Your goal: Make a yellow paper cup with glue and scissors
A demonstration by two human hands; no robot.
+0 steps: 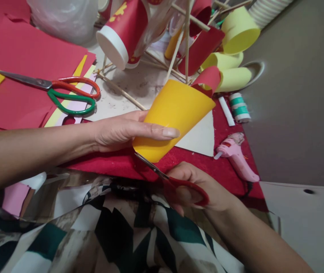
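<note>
My left hand (133, 131) grips a yellow paper tube (179, 110), the thumb lying along its near side and the other fingers hidden behind it. The tube is tilted, its wider end toward the upper right. In my right hand (198, 185) is a pair of red-handled scissors (189, 189), with fingers through the handle loops. Their blades meet the tube's lower edge; how far apart the blades are I cannot tell.
Larger scissors (51, 87) with orange and green handles lie on red paper sheets (22, 45) at left. Beyond the tube stands a wooden stick frame (187, 45) with red paper cups (128, 30). Yellow paper rolls (240, 30) and a pink glue gun (236, 155) are at right.
</note>
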